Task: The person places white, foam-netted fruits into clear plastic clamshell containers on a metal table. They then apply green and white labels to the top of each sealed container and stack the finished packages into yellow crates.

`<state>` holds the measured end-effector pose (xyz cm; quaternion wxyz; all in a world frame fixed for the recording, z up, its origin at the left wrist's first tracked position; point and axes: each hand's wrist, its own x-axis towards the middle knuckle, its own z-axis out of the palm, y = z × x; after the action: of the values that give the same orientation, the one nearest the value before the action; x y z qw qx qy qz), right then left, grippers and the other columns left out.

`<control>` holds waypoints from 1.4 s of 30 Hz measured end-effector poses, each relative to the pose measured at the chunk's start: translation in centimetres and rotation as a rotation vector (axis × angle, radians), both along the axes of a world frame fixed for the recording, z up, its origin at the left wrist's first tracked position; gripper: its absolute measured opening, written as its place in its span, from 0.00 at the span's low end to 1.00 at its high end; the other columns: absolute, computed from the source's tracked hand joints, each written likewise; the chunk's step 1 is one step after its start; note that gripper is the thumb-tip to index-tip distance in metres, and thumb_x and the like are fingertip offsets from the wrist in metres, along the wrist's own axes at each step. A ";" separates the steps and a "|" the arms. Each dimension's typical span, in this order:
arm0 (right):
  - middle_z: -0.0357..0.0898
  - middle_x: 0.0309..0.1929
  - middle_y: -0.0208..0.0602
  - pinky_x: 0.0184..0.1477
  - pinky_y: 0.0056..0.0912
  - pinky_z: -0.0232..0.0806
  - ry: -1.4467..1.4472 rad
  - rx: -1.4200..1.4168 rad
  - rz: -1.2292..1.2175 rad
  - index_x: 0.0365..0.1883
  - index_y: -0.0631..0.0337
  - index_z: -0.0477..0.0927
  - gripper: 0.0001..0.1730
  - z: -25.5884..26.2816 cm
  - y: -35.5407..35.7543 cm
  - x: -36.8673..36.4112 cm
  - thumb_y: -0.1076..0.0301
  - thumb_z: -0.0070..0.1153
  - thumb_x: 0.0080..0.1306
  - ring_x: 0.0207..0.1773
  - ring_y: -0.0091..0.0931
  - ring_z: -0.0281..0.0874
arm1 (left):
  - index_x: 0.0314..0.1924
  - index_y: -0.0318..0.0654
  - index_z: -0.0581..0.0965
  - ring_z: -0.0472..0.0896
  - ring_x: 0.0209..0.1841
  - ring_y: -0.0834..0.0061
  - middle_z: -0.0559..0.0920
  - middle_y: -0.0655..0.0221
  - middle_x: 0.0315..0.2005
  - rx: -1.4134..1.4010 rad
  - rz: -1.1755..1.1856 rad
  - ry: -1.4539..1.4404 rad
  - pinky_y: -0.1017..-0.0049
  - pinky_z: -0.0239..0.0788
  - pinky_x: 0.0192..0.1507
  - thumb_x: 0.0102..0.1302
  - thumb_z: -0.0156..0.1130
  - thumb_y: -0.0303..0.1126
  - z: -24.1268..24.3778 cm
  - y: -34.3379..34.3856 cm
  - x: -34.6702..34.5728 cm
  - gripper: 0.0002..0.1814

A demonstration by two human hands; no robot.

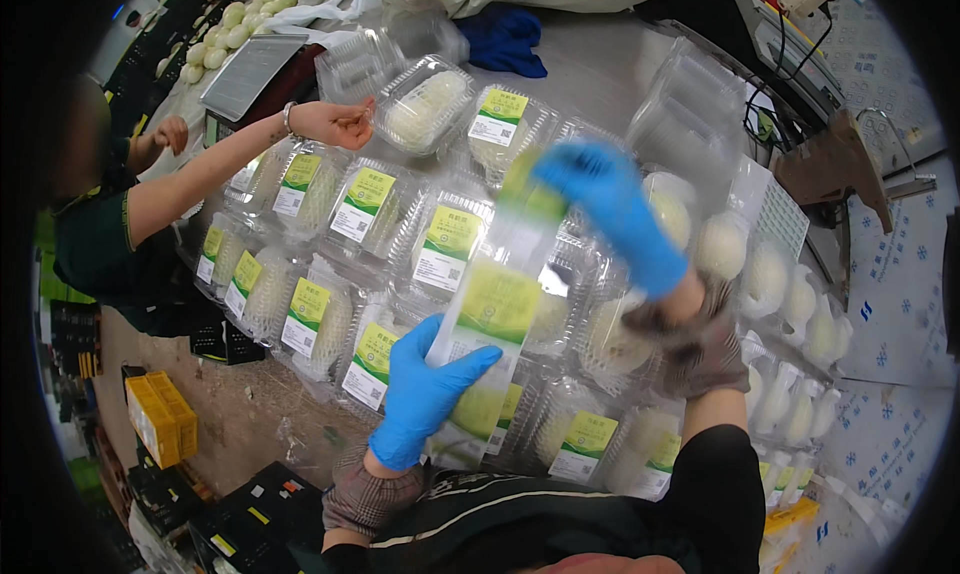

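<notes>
My left hand (pixel 431 386), in a blue disposable glove, grips a strip of green-and-white labels (pixel 499 304) between thumb and fingers. The strip slants up and away over the packs. At its far end my right hand (pixel 607 199), gloved alike and blurred by motion, pinches a green label (pixel 529 187); whether that label is off its backing I cannot tell. Below and around both hands stand clear plastic clamshell boxes with pale round produce in white foam nets. One box (pixel 442 247) left of the strip bears a label; another (pixel 619 334), under my right forearm, shows none.
A co-worker's bare hand (pixel 334 123) reaches to an unlabelled clamshell box (pixel 426 108) across the table. Stacked empty clamshells (pixel 686 108) stand at right. A blue cloth (pixel 504 39) and a weighing scale (pixel 255 75) lie at the back. Yellow crates (pixel 161 416) sit on the floor.
</notes>
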<state>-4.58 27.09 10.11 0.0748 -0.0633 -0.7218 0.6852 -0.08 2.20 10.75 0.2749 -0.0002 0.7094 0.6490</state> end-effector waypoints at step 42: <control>0.75 0.30 0.32 0.33 0.22 0.65 -0.234 0.169 0.294 0.37 0.64 0.76 0.13 0.2 -6.5 18.8 0.67 0.62 0.57 0.32 0.17 0.69 | 0.50 0.32 0.74 0.77 0.45 0.75 0.79 0.63 0.43 0.314 0.078 0.111 0.75 0.68 0.50 0.56 0.62 0.20 -0.6 0.2 12.4 0.19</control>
<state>14.19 20.54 10.26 -0.1055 -0.0300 -0.7818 0.6138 12.28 2.38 10.19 0.2065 0.0512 0.6129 0.7610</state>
